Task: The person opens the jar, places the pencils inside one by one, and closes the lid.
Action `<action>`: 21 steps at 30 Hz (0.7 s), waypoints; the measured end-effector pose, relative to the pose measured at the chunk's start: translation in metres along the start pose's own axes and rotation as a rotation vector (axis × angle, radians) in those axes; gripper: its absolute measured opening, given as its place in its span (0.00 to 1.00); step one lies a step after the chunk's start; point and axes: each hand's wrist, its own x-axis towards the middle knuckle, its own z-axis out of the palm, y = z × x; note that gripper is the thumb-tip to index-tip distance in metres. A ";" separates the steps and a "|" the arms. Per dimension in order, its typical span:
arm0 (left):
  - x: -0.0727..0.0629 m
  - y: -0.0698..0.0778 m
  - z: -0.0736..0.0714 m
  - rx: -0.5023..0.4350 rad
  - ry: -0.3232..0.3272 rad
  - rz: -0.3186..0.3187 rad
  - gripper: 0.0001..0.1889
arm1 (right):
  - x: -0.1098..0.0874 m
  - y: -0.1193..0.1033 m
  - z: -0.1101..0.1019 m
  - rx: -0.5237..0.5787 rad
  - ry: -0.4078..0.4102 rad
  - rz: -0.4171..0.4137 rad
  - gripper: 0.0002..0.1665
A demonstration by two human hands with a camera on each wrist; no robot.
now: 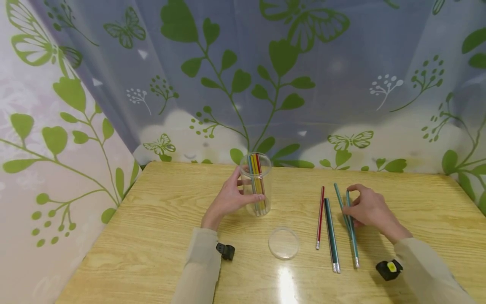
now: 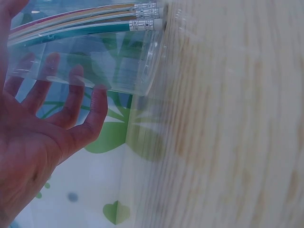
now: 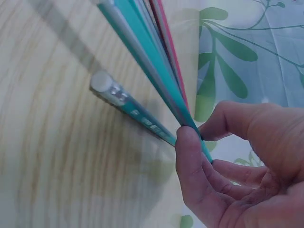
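My left hand point(image 1: 232, 195) holds a clear plastic cup point(image 1: 268, 188) around its side, thumb in front, fingers behind. The cup stands upright near the table's back edge. Several pencils point(image 1: 258, 171), teal, yellow and red among them, lean inside; the left wrist view shows their eraser ends at the cup's base. On the right, my right hand point(image 1: 373, 210) pinches a teal pencil point(image 3: 152, 71) between thumb and finger. Close beside it is another teal pencil point(image 3: 149, 122) with a white eraser. Left of that hand lie a red pencil point(image 1: 320, 217) and dark teal pencils point(image 1: 331, 234), side by side.
A round clear lid point(image 1: 284, 243) lies flat on the wooden table point(image 1: 152, 236), between the cup and the loose pencils. Behind the table hangs a curtain point(image 1: 235, 118) with green leaves and butterflies; a similar patterned sheet point(image 1: 57, 177) hangs at the left.
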 end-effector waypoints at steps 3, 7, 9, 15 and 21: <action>0.000 0.000 0.000 0.002 0.004 -0.004 0.47 | -0.002 -0.003 -0.002 0.020 0.015 -0.008 0.43; 0.001 0.000 0.000 0.007 0.007 -0.007 0.48 | -0.005 -0.008 -0.006 0.037 0.056 -0.031 0.43; 0.001 0.000 0.000 0.006 0.005 -0.008 0.48 | -0.006 -0.010 -0.007 0.038 0.081 -0.049 0.43; 0.001 0.000 0.000 0.003 0.005 -0.017 0.47 | -0.008 -0.019 -0.012 0.034 0.151 -0.108 0.43; 0.000 0.000 0.000 0.000 0.003 -0.018 0.47 | -0.011 -0.032 -0.019 0.051 0.229 -0.173 0.42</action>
